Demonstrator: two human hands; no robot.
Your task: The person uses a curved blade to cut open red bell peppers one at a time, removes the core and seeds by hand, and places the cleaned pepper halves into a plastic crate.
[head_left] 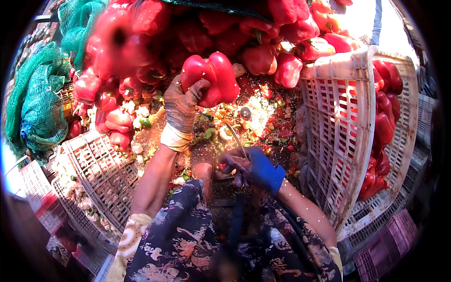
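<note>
My left hand [181,105], in a worn brown striped glove, is closed around a large red bell pepper [217,80], thumb pressed on its near side. The pepper is raised in front of the heap. Lower and to the right, my right hand [251,168], in a blue and dark glove, grips a thin curved metal tool [237,140] that points up and away from me. A small round metal piece [244,113] shows beyond its tip; whether the two are joined I cannot tell. The tool stays apart from the pepper.
A big heap of red peppers [260,58] fills the far side. Right stands a tilted white crate [336,127] beside more peppers [385,117]. Left are another crate [101,171] and green mesh sacks [44,103]. Cut scraps and seeds [272,117] litter the ground.
</note>
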